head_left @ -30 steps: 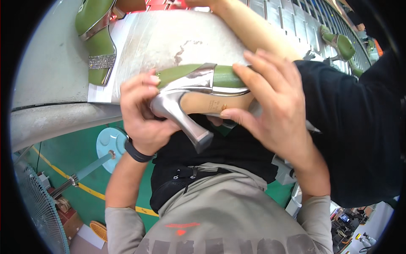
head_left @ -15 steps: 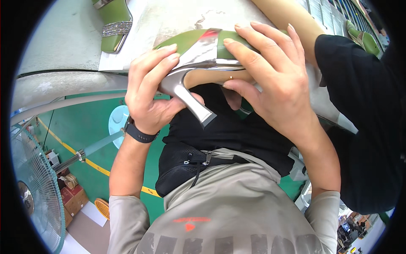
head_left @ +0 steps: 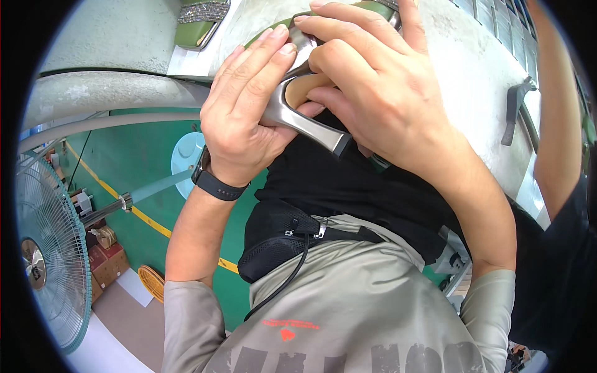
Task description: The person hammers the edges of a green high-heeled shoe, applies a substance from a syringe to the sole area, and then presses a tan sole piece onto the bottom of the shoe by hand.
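A high-heeled shoe (head_left: 311, 129) in green with a shiny silver heel and a tan sole is held in both hands over the near edge of the table. Around its heel end my left hand (head_left: 242, 109) is closed, fingers along the outer side and thumb beneath the heel. My right hand (head_left: 382, 93) grips the middle and front part, its thumb against the sole. The heel tip points down toward my lap. Much of the shoe's upper is hidden by my fingers; a glittery band shows at its far end.
Another green shoe with a glittery strap (head_left: 200, 25) lies on the white-grey table (head_left: 472, 74) at far left. A co-worker's arm (head_left: 553, 118) is at right, by a black-handled lever (head_left: 515, 109). A fan (head_left: 53, 267) and light-blue stool (head_left: 186, 161) stand left.
The shoe has turned, its front swinging farther up and away, and my right hand has shifted over it. The co-worker's arm has moved right; a green shoe at far right is out of sight.
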`<control>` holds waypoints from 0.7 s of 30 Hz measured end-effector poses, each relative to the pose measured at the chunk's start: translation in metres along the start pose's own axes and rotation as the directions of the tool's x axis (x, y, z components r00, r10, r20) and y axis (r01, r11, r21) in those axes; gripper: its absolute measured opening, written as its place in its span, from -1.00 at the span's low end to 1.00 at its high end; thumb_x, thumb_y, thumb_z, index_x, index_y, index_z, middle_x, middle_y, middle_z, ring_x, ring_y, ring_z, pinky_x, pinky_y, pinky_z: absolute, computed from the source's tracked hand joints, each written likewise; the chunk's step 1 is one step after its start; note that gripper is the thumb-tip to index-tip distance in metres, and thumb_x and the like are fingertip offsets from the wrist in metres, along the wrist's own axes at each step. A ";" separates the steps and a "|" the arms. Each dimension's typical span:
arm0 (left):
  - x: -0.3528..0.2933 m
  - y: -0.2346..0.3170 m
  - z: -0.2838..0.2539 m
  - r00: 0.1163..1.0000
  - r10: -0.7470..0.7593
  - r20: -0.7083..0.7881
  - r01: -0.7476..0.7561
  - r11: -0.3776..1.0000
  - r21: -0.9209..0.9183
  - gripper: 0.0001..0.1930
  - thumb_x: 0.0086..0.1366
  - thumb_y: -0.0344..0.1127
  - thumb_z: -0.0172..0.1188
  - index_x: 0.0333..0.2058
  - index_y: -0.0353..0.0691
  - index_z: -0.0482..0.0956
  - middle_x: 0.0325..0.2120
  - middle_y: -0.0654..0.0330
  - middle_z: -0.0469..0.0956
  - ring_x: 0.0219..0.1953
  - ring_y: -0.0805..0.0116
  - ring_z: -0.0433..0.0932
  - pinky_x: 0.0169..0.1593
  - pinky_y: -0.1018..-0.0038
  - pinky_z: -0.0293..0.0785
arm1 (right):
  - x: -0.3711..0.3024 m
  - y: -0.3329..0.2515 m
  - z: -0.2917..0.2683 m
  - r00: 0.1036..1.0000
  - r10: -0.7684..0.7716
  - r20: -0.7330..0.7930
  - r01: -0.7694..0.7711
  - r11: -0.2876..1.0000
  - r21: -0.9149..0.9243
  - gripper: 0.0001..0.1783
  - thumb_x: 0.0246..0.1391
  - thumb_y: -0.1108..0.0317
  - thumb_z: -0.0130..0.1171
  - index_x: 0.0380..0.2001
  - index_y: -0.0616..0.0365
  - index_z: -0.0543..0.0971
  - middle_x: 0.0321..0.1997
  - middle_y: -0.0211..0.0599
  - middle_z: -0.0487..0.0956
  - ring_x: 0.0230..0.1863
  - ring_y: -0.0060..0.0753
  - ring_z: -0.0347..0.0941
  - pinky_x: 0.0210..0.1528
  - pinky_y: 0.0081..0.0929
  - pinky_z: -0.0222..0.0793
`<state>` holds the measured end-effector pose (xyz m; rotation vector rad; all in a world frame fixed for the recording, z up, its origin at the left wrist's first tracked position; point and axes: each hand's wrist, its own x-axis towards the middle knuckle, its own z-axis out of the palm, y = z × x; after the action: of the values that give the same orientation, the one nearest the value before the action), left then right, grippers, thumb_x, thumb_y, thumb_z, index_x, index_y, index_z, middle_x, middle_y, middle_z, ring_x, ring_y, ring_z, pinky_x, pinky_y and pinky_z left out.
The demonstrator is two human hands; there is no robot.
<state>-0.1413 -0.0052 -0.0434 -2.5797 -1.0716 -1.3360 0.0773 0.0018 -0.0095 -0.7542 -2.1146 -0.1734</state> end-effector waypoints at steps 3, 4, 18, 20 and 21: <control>0.004 0.000 0.001 0.999 0.003 -0.034 -0.003 1.000 0.008 -0.36 0.08 -0.08 0.62 0.12 -0.21 0.70 0.13 0.05 0.69 0.17 0.06 0.68 0.24 0.09 0.55 | 0.003 0.009 0.007 0.997 -0.068 -0.042 0.068 0.998 0.008 -0.71 0.07 0.16 0.36 -0.28 0.09 0.54 0.05 -0.12 0.67 0.17 -0.15 0.61 0.36 0.56 0.17; 0.004 0.001 0.000 1.000 -0.011 -0.025 0.011 1.000 0.009 -0.37 0.07 -0.08 0.62 0.10 -0.21 0.70 0.12 0.07 0.70 0.17 0.08 0.69 0.24 0.08 0.54 | 0.004 0.007 0.004 0.997 -0.066 -0.042 0.067 0.998 0.010 -0.71 0.07 0.16 0.36 -0.28 0.09 0.54 0.05 -0.12 0.67 0.17 -0.15 0.61 0.36 0.56 0.17; 0.007 0.002 -0.009 0.998 0.006 0.070 -0.006 1.000 0.002 -0.47 0.17 -0.29 0.56 0.09 -0.31 0.64 0.14 -0.11 0.66 0.19 -0.03 0.67 0.33 -0.01 0.48 | 0.015 -0.002 -0.003 0.971 0.176 0.164 -0.194 0.976 0.096 -0.75 -0.07 0.34 0.49 -0.43 0.07 0.56 0.05 -0.32 0.74 0.17 -0.24 0.66 0.51 0.23 0.10; 0.010 0.004 -0.010 0.996 0.010 0.086 -0.011 1.000 0.006 -0.49 0.19 -0.24 0.56 0.07 -0.31 0.64 0.13 -0.12 0.67 0.18 -0.04 0.67 0.33 -0.03 0.48 | 0.020 -0.003 -0.007 0.967 0.185 0.175 -0.202 0.975 0.087 -0.74 -0.10 0.34 0.50 -0.44 0.07 0.56 0.03 -0.32 0.74 0.16 -0.24 0.66 0.50 0.23 0.12; 0.009 0.005 -0.008 0.996 0.006 0.086 -0.007 1.000 0.007 -0.49 0.19 -0.24 0.56 0.07 -0.31 0.64 0.13 -0.12 0.67 0.18 -0.04 0.67 0.33 -0.03 0.48 | 0.021 -0.002 -0.007 0.962 0.199 0.187 -0.219 0.971 0.091 -0.74 -0.13 0.34 0.52 -0.45 0.07 0.56 0.01 -0.32 0.74 0.15 -0.24 0.66 0.49 0.23 0.14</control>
<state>-0.1408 -0.0070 -0.0306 -2.6554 -1.0773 -1.2268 0.0711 0.0071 0.0114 -0.9495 -2.1713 0.1293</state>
